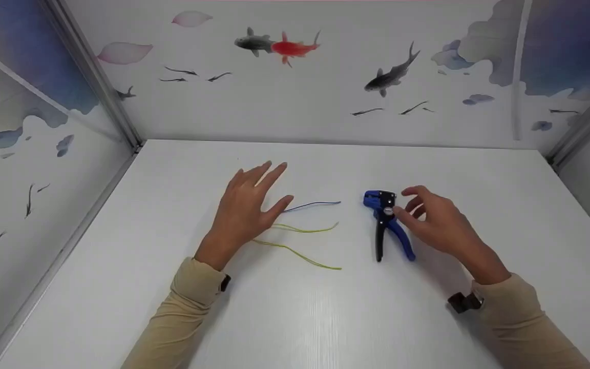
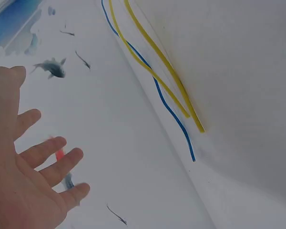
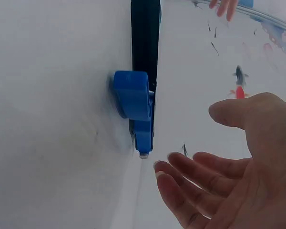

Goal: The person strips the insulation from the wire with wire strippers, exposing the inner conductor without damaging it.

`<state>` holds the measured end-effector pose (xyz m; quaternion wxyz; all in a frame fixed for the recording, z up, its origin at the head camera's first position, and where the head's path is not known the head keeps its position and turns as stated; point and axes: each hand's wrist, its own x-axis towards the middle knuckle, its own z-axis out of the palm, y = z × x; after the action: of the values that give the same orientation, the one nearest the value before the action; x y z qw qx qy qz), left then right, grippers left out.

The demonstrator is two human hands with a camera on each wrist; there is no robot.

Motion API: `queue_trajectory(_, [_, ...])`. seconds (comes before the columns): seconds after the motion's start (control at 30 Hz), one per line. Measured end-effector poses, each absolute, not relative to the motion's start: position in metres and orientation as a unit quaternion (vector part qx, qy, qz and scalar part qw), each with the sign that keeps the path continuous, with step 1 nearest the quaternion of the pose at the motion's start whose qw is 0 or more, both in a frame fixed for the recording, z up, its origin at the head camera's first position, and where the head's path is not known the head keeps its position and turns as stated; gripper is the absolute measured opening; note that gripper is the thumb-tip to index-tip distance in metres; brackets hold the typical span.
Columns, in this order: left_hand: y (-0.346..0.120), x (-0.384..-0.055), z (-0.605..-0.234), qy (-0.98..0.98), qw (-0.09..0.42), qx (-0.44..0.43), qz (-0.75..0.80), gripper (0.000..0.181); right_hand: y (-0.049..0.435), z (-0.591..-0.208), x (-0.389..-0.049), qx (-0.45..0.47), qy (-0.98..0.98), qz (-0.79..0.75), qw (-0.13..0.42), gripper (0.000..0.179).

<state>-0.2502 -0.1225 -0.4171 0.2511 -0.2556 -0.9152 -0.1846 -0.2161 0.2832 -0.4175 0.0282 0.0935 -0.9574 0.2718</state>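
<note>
My left hand (image 1: 246, 207) is held over the left part of several thin wires, fingers spread and holding nothing. A blue wire (image 1: 311, 205) lies farthest back. In front of it are a yellow wire (image 1: 315, 231) and another yellow wire (image 1: 286, 247), their left parts hidden by the hand in the head view. The left wrist view shows the palm (image 2: 33, 171) apart from the wires. A blue and black wire stripper (image 1: 388, 210) lies to their right, handles toward me. Just right of it, my right hand (image 1: 441, 220) has loosely bent fingers around nothing, thumb tip close to the tool.
The white tabletop (image 1: 285, 318) is bounded by a back panel (image 1: 300, 107) and a left panel (image 1: 13, 205), both painted with fish and leaves. Metal posts (image 1: 90, 66) stand at the back corners. A dark wrist device (image 1: 464, 302) sits at the right sleeve cuff.
</note>
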Motion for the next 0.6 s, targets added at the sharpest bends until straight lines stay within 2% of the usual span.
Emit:
queue_trajectory(0.13, [-0.117,-0.247,-0.419,-0.904,0.251,-0.284,-0.196,0.062,0.276,-0.425,-0.215,0.072,-0.963,0.258,-0.019,0.068])
queue_trajectory(0.27, [-0.110,-0.241,-0.418,-0.899,0.208,-0.320,-0.214,0.053,0.270,-0.430,-0.213,0.048,-0.969,0.235,-0.064,0.092])
queue_trajectory(0.43, [-0.104,-0.231,-0.417,-0.886,0.087,-0.385,-0.244,0.032,0.265,-0.432,-0.212,0.024,-0.972,0.209,-0.107,0.108])
queue_trajectory(0.6, [-0.096,-0.225,-0.418,-0.875,-0.038,-0.408,-0.257,0.027,0.261,-0.431,-0.211,0.002,-0.967,0.217,-0.132,0.105])
